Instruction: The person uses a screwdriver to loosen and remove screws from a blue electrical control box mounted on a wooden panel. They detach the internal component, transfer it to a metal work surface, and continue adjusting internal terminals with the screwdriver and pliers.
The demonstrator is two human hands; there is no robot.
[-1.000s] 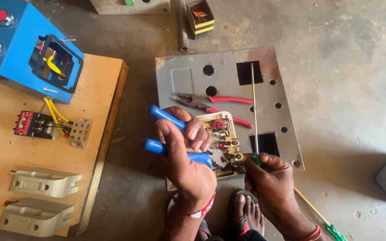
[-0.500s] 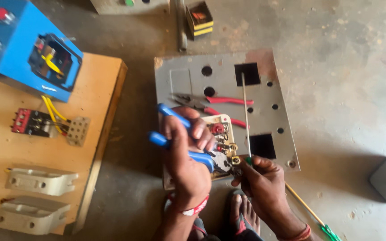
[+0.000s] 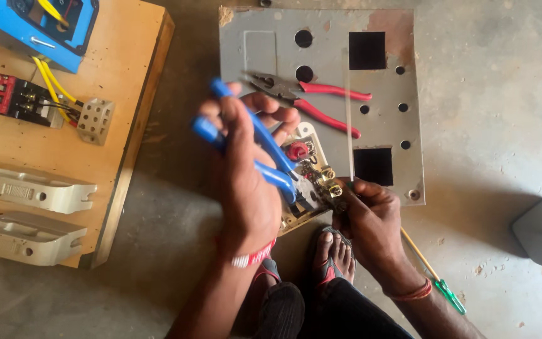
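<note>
At centre, over the near edge of a grey metal panel (image 3: 265, 47) pierced with round and square holes, lying flat on the concrete floor:

Left hand (image 3: 249, 182): closed around blue-handled pliers (image 3: 265, 147), handles running up past the fingers, nose down on a white terminal block with brass screw posts and a red knob (image 3: 312, 179). The block sits tilted at the panel's near edge.

Right hand (image 3: 368, 220): fingers pinched on a thin straight metal rod (image 3: 349, 119) that stands up from the brass posts and crosses the panel between its two square holes. The hand rests just beside the block's right side.

Red-handled combination pliers (image 3: 321, 100): lying on the panel beyond the left hand, jaws toward the panel's left, untouched.

Yellow-shafted screwdriver with green handle (image 3: 437, 279): on the floor near the right wrist, off the panel's near right corner.

Bare feet in sandals (image 3: 334, 254): just below the block.

Wooden board (image 3: 127, 81), left of the panel, well apart from the hands: blue switch box (image 3: 14, 31) at its far edge; black-and-red contactor (image 3: 14, 97) with yellow wires to a grey connector block (image 3: 95, 120); two cream fuse carriers (image 3: 32, 213) along its near left edge.
</note>
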